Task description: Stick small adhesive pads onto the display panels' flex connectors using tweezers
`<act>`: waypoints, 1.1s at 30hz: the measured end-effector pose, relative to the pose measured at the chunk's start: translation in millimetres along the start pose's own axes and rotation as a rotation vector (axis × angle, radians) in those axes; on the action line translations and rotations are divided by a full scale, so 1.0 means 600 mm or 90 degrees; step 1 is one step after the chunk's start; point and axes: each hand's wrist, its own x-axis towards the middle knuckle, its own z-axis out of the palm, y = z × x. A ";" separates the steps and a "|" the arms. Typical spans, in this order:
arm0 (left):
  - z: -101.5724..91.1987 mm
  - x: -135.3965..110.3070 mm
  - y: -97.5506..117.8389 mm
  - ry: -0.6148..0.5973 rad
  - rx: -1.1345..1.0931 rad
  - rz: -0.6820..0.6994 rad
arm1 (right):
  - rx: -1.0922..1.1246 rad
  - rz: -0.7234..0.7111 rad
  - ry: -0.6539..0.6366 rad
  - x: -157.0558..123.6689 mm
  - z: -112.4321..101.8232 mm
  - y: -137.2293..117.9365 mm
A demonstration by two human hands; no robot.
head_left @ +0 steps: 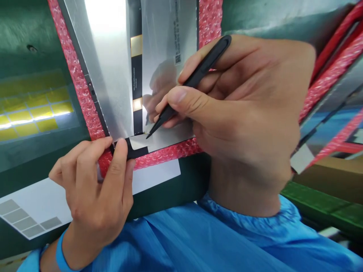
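Note:
My right hand (241,102) pinches a pair of black tweezers (195,73), whose pointed end angles down to the left. Its tip touches or hovers just over a pale grey sticker-like patch (137,142) on the bottom edge of a silvery flat panel (113,75). A black strip with gold pads (137,71) runs up the panel's middle. With fingers spread, my left hand (93,185) rests its fingertips at the panel's lower left corner, by a black section (124,147). Whether the tweezers grip the patch's edge cannot be made out.
Pink bubble wrap (170,150) borders the panel on the green tabletop (181,189). A white sheet with grey squares (51,196) lies at lower left, and yellow tape squares on clear film (36,107) lie at left. More panels in pink wrap (326,90) stand at right.

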 end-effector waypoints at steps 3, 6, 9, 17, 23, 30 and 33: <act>0.000 0.000 0.001 -0.005 0.004 -0.008 | -0.013 -0.007 0.006 -0.001 0.001 0.000; 0.000 -0.002 0.001 -0.010 0.013 -0.002 | -0.018 -0.006 0.006 -0.001 0.002 0.000; 0.000 -0.002 0.001 -0.006 0.015 0.004 | -0.013 0.000 0.000 0.000 0.002 0.001; 0.002 -0.004 -0.001 0.001 0.027 0.002 | -0.012 -0.004 -0.015 -0.002 0.002 0.001; 0.001 -0.002 0.004 -0.008 0.041 -0.012 | -0.028 -0.006 -0.011 -0.001 0.002 0.001; 0.005 -0.002 0.013 -0.017 0.067 -0.016 | -0.008 -0.008 0.003 -0.003 0.001 0.002; 0.006 -0.005 0.015 -0.012 0.092 -0.009 | -0.012 -0.008 0.007 -0.004 0.002 0.002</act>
